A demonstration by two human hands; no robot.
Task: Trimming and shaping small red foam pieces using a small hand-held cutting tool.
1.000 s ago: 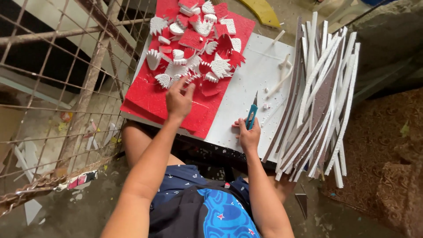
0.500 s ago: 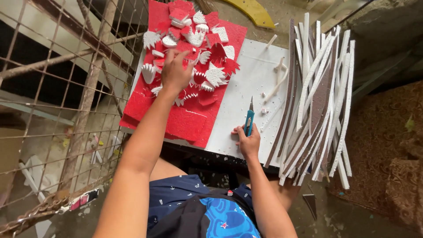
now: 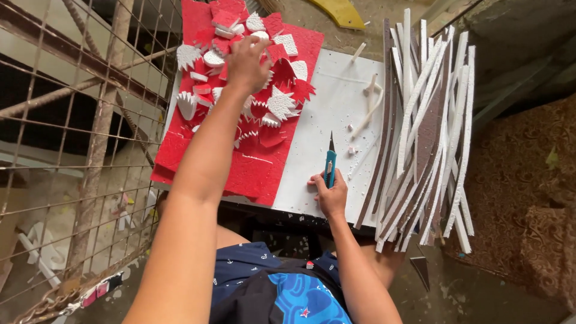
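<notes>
our left hand (image 3: 247, 60) reaches out over the heap of red and white foam cutouts (image 3: 264, 90) on the red foam sheet (image 3: 240, 168), fingers curled down onto the pieces; we cannot tell whether it pinches one. our right hand (image 3: 331, 195) rests on the white board (image 3: 336, 108), closed around a teal craft knife (image 3: 329, 162) with its blade pointing away. near it lie the foam strips (image 3: 426, 132). with the blade exposed and our eyes on the heap, we judge a slip could nick the board or a finger.
</notes>
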